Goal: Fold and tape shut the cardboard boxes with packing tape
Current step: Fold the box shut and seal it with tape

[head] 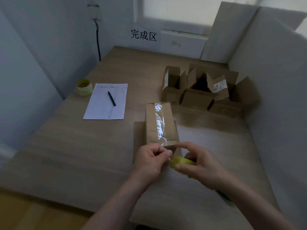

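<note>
Wooden table (83, 146) is walled by white panels, and a closed box (160, 125) at its centre is already sealed along the top by clear tape (159, 123). The tape end at the near edge is pinched by the left hand (150, 161) while the tape roll (181, 162) is gripped by the right hand (201, 165). Cutting appears left, and several open boxes (204, 90) behind remain untaped.

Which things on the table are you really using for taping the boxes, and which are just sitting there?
For the job:
- taped box
- tape roll, held by right hand
- left hand, pinching the tape end
- open boxes, still to close

Just lying about:
- paper sheet
- pen
- spare tape rolls
- sign
</note>
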A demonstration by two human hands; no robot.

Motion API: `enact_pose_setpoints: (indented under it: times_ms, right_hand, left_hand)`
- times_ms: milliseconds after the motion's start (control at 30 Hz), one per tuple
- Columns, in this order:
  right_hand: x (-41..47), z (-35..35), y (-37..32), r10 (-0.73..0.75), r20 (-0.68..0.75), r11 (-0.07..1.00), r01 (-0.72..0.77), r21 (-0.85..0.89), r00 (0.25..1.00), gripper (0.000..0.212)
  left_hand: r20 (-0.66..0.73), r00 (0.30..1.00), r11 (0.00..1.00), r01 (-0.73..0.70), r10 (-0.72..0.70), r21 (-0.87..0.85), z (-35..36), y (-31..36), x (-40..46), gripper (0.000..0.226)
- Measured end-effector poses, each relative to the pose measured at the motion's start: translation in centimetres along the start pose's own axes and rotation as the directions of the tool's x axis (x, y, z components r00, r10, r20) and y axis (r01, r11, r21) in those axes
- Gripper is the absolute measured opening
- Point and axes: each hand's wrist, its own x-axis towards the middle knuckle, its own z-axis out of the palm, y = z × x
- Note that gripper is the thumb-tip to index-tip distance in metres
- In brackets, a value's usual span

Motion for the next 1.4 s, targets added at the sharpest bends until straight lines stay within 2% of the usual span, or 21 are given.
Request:
enact_pose_setpoints:
  times_ms: [67,100,167,200,233,267,300,333,400,500,633,900,1133,1233,1267,1300,1367,1400]
  right_hand:
    - [-1.4,-0.1,1.5,0.036,0.084,0.983,-0.051,0.178,0.996,0.067]
    - [-2.0,0.0,2.2,0.019,0.114,0.971,-0.046,0.237,0.993,0.070]
    - [-2.6,-0.1,3.5,-0.015,0.070,0.955,-0.006,0.296,0.997,0.063]
    - [-2.5,-0.5,3.7,-0.007,0.006,0.974,0.005,0.227,1.000,0.058]
    - [-2.1,-1.1,4.2,0.004,-0.064,0.999,-0.001,0.042,0.998,0.054]
    - [-1.4,-1.8,4.4,-0.004,-0.106,0.969,-0.022,-0.245,0.994,0.055]
    - [-0.5,-2.3,4.5,-0.011,-0.126,0.873,-0.052,-0.485,0.992,0.058]
    - [0.4,-2.8,4.4,-0.014,-0.147,0.786,-0.080,-0.613,0.989,0.060]
    - [2.6,-3.1,4.1,-0.041,-0.161,0.734,-0.080,-0.675,0.986,0.059]
    - [5.0,-2.6,4.7,-0.157,-0.124,0.648,0.007,-0.761,0.980,0.056]
    - [6.4,-2.2,6.2,-0.244,-0.136,0.603,0.040,-0.797,0.960,0.055]
    - [8.1,-1.7,7.3,-0.355,-0.107,0.533,0.107,-0.839,0.929,0.051]
    - [8.9,-1.0,8.1,-0.340,-0.002,0.567,0.203,-0.799,0.941,0.045]
    - [9.0,-1.0,8.7,-0.361,0.040,0.570,0.255,-0.781,0.932,0.046]
    - [9.1,-1.1,8.8,-0.369,0.053,0.574,0.273,-0.772,0.928,0.047]
    - [9.2,-1.2,8.9,-0.380,0.063,0.578,0.291,-0.762,0.923,0.047]
    - [9.4,-1.3,8.8,-0.398,0.078,0.577,0.315,-0.754,0.914,0.047]
    - [9.5,-1.3,8.8,-0.407,0.084,0.571,0.325,-0.754,0.910,0.047]
  left_hand:
    - [-0.075,0.997,0.999,0.021,-0.024,-0.039,-0.1,-0.8,-0.6,0.022]
    - [-0.100,0.994,0.999,0.028,-0.032,-0.037,-0.1,-1.2,-0.9,0.023]
    - [-0.162,0.987,0.999,-0.003,0.011,0.054,0.0,-2.2,-1.5,0.024]
    - [-0.211,0.975,0.991,-0.038,0.065,0.130,0.1,-2.6,-1.6,0.025]
    - [-0.268,0.956,0.978,-0.066,0.119,0.200,0.1,-2.9,-1.6,0.025]
    - [-0.320,0.933,0.965,-0.083,0.164,0.250,0.0,-3.3,-1.4,0.026]
    - [-0.355,0.914,0.954,-0.096,0.199,0.286,-0.1,-3.5,-1.1,0.028]
    - [-0.378,0.897,0.942,-0.107,0.230,0.318,-0.1,-3.7,-0.8,0.030]
    - [-0.428,0.866,0.922,-0.088,0.258,0.378,-0.3,-4.0,0.1,0.033]
    - [-0.454,0.841,0.874,-0.045,0.294,0.483,-0.8,-4.3,1.7,0.035]
    - [-0.420,0.850,0.819,-0.022,0.317,0.573,-0.7,-4.8,2.7,0.028]
    - [-0.405,0.863,0.808,-0.007,0.302,0.589,-1.2,-5.7,3.8,0.021]
    - [-0.456,0.863,0.864,0.049,0.216,0.501,-1.9,-7.3,4.5,0.021]
    - [-0.534,0.839,0.945,0.083,0.106,0.316,-2.2,-7.5,4.6,0.023]
    - [-0.526,0.845,0.957,0.067,0.096,0.282,-2.3,-7.5,4.7,0.029]
    - [-0.482,0.861,0.940,0.013,0.163,0.340,-2.5,-7.6,4.7,0.034]
    - [-0.275,0.889,0.805,-0.154,0.366,0.573,-2.7,-7.6,4.9,0.046]
    - [-0.127,0.902,0.721,-0.238,0.412,0.650,-2.8,-7.7,5.2,0.051]
